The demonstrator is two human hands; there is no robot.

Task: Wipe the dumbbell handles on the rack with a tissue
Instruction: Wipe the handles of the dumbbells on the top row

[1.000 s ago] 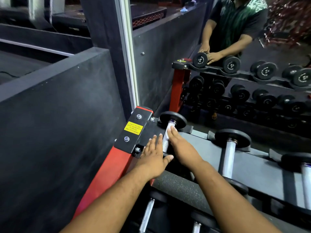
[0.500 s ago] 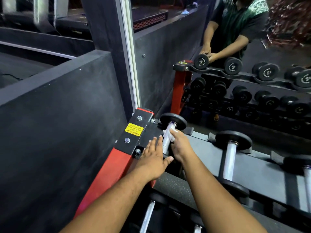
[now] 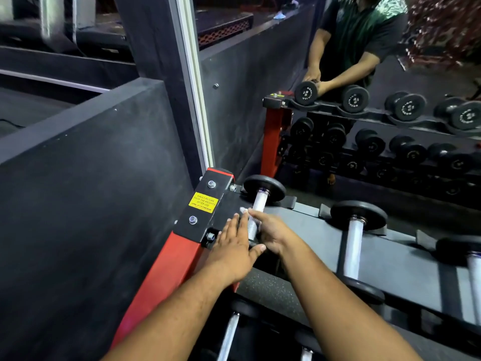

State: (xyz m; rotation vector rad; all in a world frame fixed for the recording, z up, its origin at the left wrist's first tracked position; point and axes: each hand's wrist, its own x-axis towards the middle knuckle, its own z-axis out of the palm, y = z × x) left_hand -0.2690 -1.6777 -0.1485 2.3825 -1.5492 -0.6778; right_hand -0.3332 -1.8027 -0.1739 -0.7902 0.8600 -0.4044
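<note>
From the head view, the leftmost dumbbell (image 3: pixel 260 204) lay on the top shelf of the rack (image 3: pixel 299 230), just beside the red end post (image 3: pixel 166 267) with its yellow sticker (image 3: pixel 203 202). The left hand (image 3: pixel 234 246) lay flat with straight fingers against the handle's left side – holding nothing. The right hand (image 3: pixel 270 230) covered the handle from the right; whether it gripped the bar I cannot tell, and no tissue could be made out. A second dumbbell (image 3: pixel 355 238) sat further right on the shelf – well apart from both hands. The mirror (image 3: pixel 390 178) behind showed the person bent over the rack
</note>
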